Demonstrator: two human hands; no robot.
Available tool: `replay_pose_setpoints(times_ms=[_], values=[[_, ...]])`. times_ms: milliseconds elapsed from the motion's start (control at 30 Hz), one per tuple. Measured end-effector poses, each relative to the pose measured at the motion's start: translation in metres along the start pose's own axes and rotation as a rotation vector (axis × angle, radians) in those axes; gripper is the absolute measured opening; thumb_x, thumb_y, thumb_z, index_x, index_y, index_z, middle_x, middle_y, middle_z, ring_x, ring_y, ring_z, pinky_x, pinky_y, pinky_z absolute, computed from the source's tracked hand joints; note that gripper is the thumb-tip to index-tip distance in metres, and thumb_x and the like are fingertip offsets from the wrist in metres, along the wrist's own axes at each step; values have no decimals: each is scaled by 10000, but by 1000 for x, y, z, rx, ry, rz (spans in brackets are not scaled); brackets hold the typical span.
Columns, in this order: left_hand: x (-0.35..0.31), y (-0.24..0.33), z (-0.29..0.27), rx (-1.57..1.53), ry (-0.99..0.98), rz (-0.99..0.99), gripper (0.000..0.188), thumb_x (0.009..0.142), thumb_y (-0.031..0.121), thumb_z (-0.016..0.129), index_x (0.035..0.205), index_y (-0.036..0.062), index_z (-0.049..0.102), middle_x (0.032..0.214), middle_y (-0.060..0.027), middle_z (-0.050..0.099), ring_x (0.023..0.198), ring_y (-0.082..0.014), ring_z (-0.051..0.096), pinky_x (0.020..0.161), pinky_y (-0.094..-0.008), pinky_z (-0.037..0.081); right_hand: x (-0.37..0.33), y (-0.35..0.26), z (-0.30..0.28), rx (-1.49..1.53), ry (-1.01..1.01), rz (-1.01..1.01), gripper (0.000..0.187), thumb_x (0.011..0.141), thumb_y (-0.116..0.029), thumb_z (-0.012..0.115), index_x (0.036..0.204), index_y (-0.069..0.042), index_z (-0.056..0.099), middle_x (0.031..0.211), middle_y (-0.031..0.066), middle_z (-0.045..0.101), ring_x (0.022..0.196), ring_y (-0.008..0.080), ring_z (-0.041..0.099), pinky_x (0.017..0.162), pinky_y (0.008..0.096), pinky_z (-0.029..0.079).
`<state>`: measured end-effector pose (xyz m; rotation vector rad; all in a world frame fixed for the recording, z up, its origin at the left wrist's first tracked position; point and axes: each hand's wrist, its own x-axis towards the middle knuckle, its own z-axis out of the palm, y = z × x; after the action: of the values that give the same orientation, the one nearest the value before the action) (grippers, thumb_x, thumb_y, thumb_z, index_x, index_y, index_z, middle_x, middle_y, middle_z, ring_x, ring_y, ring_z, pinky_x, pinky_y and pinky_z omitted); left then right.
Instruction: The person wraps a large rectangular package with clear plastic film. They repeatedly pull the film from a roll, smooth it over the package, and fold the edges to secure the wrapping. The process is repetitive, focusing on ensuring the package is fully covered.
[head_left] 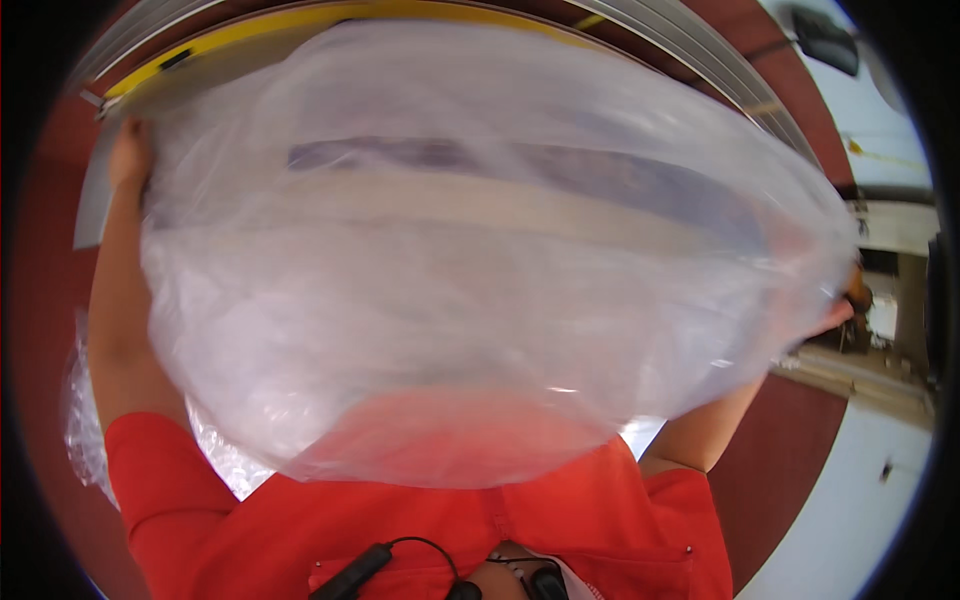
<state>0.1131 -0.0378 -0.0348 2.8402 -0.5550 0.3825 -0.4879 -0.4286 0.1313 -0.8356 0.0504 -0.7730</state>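
While the large translucent plastic billowed across the person's front, raised between both arms, its blur hid whether it was a bag or a single sheet. A bluish band showed in its upper half, printed on it or lying behind it; I could not tell which. The left hand was at the plastic's left edge, its fingers bent toward the film and partly hidden, so neither their opening nor their grip could be told. The right hand showed just past the opposite edge, mostly veiled; its hold was equally unclear. If either grip was slight, the slick film could have slid free and sagged on one side. Near the top edge, the yellow bar with its black fitting seemed the likeliest snag, and thin film caught there might have torn. Against the red shirt, the lower edge might have clung or hooked the black cord. Crumpled clear plastic beside the left arm could have tangled with it.
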Motion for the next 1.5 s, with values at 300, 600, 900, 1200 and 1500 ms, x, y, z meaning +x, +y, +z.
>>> replay_pose_setpoints(times_ms=[300,600,900,1200,1500], values=[[31,-75,35,-73,104,137,289,815,314,426,905,48,497,884,-168,552,831,-340,520,684,-382,404,-55,-73,-105,-1110,636,39,273,768,-313,509,846,-52,525,655,28,471,524,104,439,441,229,368],[29,-70,38,-111,53,162,260,822,272,440,848,16,477,770,-168,533,691,-329,509,626,-370,392,-74,-52,-143,-2487,425,660,224,689,-252,604,728,-47,523,625,76,547,571,189,540,506,304,419],[11,-75,20,-101,75,195,258,830,276,433,825,20,471,735,-154,517,667,-295,497,625,-349,386,43,56,-124,-2427,-111,-70,625,766,-473,435,1225,-70,303,1286,135,249,1202,294,192,954,452,171],[-4,-49,-4,-72,-5,139,258,831,283,446,834,28,484,749,-129,522,666,-237,489,626,-317,386,73,37,-150,-2431,151,-124,696,780,-528,358,1224,2,277,1293,142,249,1222,294,156,974,415,137],[-31,-66,-22,-56,-63,55,296,838,297,440,904,17,510,834,-117,556,760,-198,516,698,-278,392,44,44,-159,-2507,226,37,556,774,-468,421,1150,-58,419,1234,155,345,1180,285,264,944,452,187]])
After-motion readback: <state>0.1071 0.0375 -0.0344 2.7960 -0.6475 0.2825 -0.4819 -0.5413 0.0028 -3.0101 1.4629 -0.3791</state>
